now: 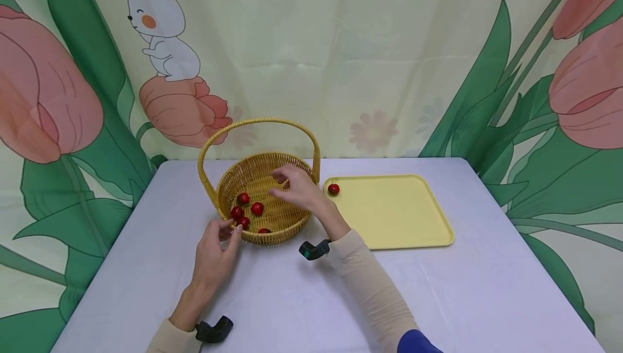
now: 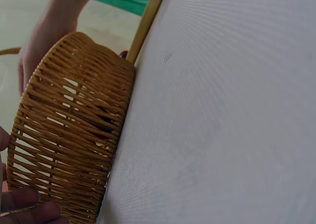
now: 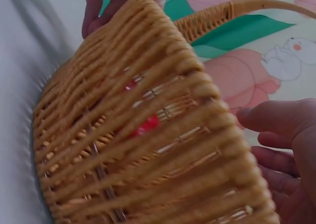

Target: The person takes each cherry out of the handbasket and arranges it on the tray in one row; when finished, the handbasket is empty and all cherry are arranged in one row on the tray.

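Note:
A round wicker basket (image 1: 287, 226) with a tall arched handle stands on the table. Several red cherries (image 1: 257, 209) lie inside it, mostly toward its near left side. My left hand (image 1: 215, 250) grips the rim at the near left, its fingers (image 2: 37, 211) against the outer weave. Over the right part of the basket hovers my right hand (image 1: 298, 186), thumb and fingers apart and loosely bent, with nothing between them. From the right wrist view, its thumb (image 3: 269, 117) is beside the rim, and red shows through the weave.
Right of the basket lies a shallow yellow tray (image 1: 394, 212), with a single cherry (image 1: 333, 189) at its far left corner. A white cloth covers the table (image 1: 272, 299). Behind it hangs a printed curtain (image 1: 292, 45) with tulips and a rabbit.

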{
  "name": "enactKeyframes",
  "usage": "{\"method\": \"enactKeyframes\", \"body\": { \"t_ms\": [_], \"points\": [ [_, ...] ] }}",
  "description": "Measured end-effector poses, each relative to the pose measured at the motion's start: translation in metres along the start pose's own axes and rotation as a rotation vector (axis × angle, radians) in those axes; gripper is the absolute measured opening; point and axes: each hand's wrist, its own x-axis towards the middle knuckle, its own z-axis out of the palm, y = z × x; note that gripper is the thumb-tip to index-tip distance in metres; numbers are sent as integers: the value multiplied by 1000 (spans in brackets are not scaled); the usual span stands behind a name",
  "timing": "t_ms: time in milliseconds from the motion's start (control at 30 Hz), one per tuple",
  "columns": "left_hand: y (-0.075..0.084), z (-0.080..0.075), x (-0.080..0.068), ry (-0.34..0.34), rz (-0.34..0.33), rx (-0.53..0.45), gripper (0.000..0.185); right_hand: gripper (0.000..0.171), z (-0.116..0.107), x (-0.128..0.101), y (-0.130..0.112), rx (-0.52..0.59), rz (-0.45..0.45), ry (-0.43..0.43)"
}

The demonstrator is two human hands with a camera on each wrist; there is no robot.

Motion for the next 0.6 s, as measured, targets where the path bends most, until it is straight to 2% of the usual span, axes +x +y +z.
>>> {"method": "enactKeyframes", "body": {
  "t_ms": [333,600],
  "points": [
    [0,1,0,-8,-15,-1,31,45,17,11,-1,-7,17,-95],
    [-1,0,0,-2,1,-3,32,42,29,17,-3,-127,19,-225]
  ]
}}
